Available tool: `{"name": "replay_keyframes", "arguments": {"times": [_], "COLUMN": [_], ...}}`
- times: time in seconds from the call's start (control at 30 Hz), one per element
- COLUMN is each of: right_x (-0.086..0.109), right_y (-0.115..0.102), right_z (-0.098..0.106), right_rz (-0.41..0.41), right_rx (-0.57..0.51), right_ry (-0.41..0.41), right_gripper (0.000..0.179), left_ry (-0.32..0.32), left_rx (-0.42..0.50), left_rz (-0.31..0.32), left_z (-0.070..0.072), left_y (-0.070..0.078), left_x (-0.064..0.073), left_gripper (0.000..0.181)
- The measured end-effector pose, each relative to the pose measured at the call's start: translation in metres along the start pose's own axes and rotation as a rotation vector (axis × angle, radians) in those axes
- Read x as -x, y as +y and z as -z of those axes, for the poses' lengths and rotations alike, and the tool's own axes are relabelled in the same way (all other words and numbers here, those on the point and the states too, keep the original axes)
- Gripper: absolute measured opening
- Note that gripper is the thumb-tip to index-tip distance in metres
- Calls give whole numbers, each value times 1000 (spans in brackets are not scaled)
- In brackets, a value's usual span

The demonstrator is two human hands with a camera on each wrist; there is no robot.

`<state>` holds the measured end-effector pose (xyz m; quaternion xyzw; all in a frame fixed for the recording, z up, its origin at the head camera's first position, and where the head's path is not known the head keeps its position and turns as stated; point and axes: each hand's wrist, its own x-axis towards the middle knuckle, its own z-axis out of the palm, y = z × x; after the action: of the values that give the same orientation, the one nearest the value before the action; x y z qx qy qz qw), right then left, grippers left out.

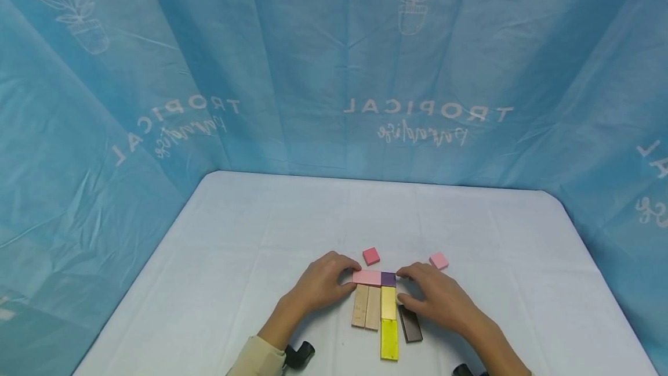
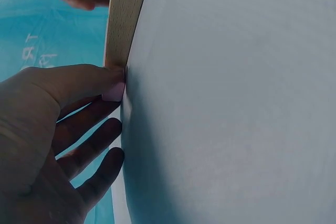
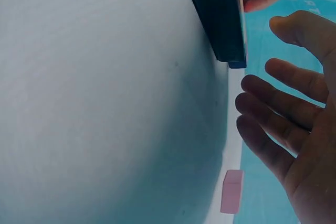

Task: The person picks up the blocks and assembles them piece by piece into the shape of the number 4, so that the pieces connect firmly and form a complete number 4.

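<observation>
My left hand [image 1: 323, 280] pinches the left end of a long pink block [image 1: 367, 277] between thumb and fingers; in the left wrist view the thumb covers much of the pink block [image 2: 113, 93]. A small purple block [image 1: 388, 279] adjoins its right end. Below them lie two wooden blocks [image 1: 359, 305] side by side and two yellow blocks [image 1: 388, 303] end to end. My right hand [image 1: 435, 295] is spread beside the purple block, its forefinger close to that block's corner. Nothing is held in the right hand [image 3: 299, 98] in its wrist view.
A dark brown block [image 1: 410, 324] lies slanted right of the yellow ones, under the right thumb's side. Beyond the row sit a red square block [image 1: 371, 256] and a light pink block [image 1: 439, 260]. Blue curtains [image 1: 292, 74] surround the white table [image 1: 271, 219].
</observation>
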<state>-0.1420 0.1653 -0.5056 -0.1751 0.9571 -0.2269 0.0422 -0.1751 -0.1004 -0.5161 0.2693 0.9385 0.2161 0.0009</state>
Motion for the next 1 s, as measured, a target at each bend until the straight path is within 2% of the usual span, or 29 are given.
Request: {"name": "replay_keyframes", "arguments": {"times": [0.23,0.43,0.8,1.0], "right_x": [9,16,22,24], "right_y": [2,-2,-8,-10], "right_z": [3,3,2,1], "right_rz": [-21,-73,-78,-75], "right_rx": [13,-1,-10,27], "right_ry": [-4,-74,-148,-149], "right_gripper": [34,37,40,42], "left_ry": [-6,-3,7,9], "left_rx": [1,4,7,6], "left_rz": [6,-2,2,-6], "left_z": [-1,-2,0,0], "left_y": [0,-1,-2,-1], "left_x": [-1,0,3,1], "left_gripper": [30,30,29,30]}}
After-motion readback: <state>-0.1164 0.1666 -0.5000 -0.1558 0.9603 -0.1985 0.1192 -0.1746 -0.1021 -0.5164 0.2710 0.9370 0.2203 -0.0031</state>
